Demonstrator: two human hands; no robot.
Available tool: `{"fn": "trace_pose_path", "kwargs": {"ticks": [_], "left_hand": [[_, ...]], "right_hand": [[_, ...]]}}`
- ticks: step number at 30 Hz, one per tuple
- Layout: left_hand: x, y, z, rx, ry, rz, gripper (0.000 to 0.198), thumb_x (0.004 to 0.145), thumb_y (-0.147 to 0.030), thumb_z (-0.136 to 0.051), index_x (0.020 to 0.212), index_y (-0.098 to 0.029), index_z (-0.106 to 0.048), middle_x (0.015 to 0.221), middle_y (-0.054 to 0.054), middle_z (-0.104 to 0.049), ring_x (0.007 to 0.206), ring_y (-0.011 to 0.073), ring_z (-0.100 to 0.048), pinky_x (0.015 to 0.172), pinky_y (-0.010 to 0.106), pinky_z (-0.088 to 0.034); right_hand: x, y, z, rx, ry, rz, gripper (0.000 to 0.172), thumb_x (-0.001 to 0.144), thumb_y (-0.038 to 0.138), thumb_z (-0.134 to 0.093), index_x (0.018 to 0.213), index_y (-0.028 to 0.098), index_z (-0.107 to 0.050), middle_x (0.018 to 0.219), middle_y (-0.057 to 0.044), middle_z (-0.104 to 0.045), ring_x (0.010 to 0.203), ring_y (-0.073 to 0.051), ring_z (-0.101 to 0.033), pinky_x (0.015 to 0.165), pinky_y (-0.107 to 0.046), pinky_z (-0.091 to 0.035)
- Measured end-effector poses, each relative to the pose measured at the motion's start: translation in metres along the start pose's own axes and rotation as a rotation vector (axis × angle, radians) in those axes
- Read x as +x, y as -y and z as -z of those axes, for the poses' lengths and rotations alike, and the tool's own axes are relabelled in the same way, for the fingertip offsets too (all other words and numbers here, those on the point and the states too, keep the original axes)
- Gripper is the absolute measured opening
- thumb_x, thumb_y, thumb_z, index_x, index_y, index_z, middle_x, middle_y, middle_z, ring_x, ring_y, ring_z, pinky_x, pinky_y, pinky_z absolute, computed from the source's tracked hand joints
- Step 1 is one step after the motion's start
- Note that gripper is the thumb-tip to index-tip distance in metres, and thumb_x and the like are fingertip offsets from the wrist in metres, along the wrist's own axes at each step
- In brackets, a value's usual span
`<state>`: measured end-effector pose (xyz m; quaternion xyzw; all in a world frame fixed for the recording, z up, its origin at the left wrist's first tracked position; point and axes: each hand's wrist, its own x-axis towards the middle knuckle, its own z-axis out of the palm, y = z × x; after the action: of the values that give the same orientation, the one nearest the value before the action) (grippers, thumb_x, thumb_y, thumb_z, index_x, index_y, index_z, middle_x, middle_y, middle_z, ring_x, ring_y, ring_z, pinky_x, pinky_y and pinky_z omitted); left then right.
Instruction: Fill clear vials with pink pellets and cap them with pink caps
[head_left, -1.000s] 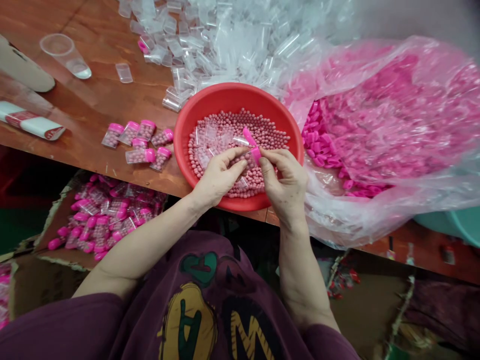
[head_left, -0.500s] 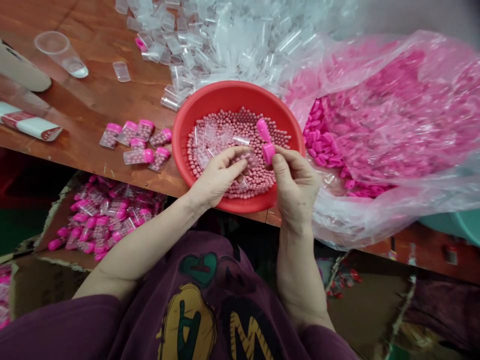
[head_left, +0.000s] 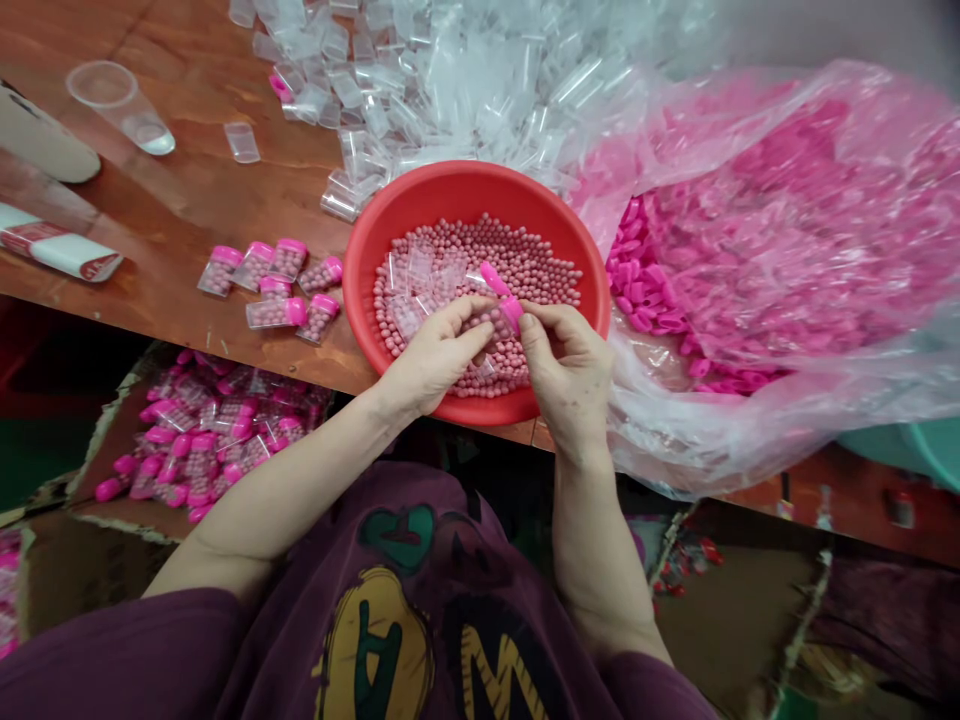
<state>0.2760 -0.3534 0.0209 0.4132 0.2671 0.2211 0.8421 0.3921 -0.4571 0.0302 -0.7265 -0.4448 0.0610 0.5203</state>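
Pink cap (head_left: pixel 511 311) in right hand (head_left: pixel 570 365), clear container (head_left: pixel 496 322) in left hand (head_left: pixel 433 352).

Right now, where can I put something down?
Bare wood shows between the clear cup and the filled tubes, and between those and the loose clear tubes. It's crowded behind the red bowl, and right of it with bagged pink caps.

The cap (head_left: pixel 511 312) is smooth plastic, the bag (head_left: pixel 697 450) glossy film.
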Motion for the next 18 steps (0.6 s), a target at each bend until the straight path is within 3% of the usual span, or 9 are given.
{"fn": "trace_pose_path", "kwargs": {"ticks": [8, 13, 18], "left_hand": [[0.000, 0.000, -0.001, 0.007, -0.050, -0.027, 0.011, 0.094, -0.009, -0.068, 0.101, -0.017, -0.072, 0.099, 0.001, -0.070, 0.085, 0.0090, -0.060, 0.082, 0.020, -0.054], [0.000, 0.001, 0.001, 0.099, -0.035, -0.071, 0.011, 0.095, -0.008, -0.063, 0.096, -0.017, -0.070, 0.097, 0.001, -0.070, 0.083, 0.0094, -0.058, 0.079, 0.020, -0.052], [0.002, 0.008, 0.003, 0.207, 0.014, -0.144, 0.013, 0.092, -0.011, -0.066, 0.102, -0.019, -0.066, 0.105, 0.003, -0.072, 0.098, 0.0138, -0.065, 0.097, 0.027, -0.054]], "right_hand": [[-0.005, -0.002, -0.016, -0.254, -0.122, 0.274, 0.017, 0.106, 0.023, -0.061, 0.110, 0.022, -0.077, 0.105, -0.008, -0.082, 0.102, -0.022, -0.078, 0.093, -0.041, -0.065], [-0.008, 0.000, -0.014, -0.192, -0.056, 0.223, 0.014, 0.105, 0.023, -0.063, 0.107, 0.024, -0.077, 0.102, -0.006, -0.082, 0.096, -0.020, -0.078, 0.088, -0.038, -0.066], [-0.011, -0.001, -0.012, -0.167, -0.055, 0.177, 0.017, 0.105, 0.026, -0.061, 0.108, 0.025, -0.077, 0.106, -0.007, -0.082, 0.100, -0.022, -0.077, 0.093, -0.042, -0.064]]}}
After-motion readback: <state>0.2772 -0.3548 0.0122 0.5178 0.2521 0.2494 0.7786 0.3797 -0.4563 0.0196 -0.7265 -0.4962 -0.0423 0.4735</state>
